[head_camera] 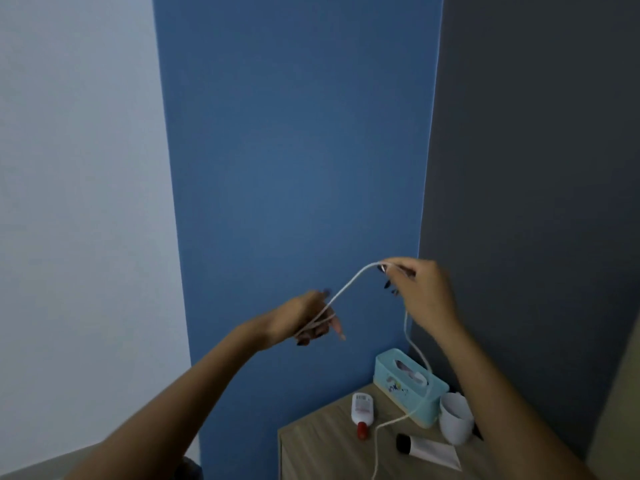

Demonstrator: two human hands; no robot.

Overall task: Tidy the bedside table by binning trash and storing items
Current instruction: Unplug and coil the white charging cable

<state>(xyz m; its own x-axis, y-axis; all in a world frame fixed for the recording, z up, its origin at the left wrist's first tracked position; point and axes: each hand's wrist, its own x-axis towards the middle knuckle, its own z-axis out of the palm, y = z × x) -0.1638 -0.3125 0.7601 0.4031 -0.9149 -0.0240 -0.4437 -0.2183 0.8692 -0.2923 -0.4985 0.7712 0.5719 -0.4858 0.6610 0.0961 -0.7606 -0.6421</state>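
A white cable (349,285) stretches between both raised hands in front of the blue wall. My left hand (304,318) grips loops of it, fingers closed around them. My right hand (420,287) pinches the cable higher up, to the right. From there the cable hangs down over the teal box (408,386) and trails across the wooden bedside table (322,448) to the frame's bottom edge. On the table lie a white bottle with a red cap (362,410), a white tube with a black cap (427,450) and a white cup (455,422) on its side.
The table stands in the corner between the blue wall (294,150) and a dark grey wall (536,168). A pale wall (79,168) fills the left.
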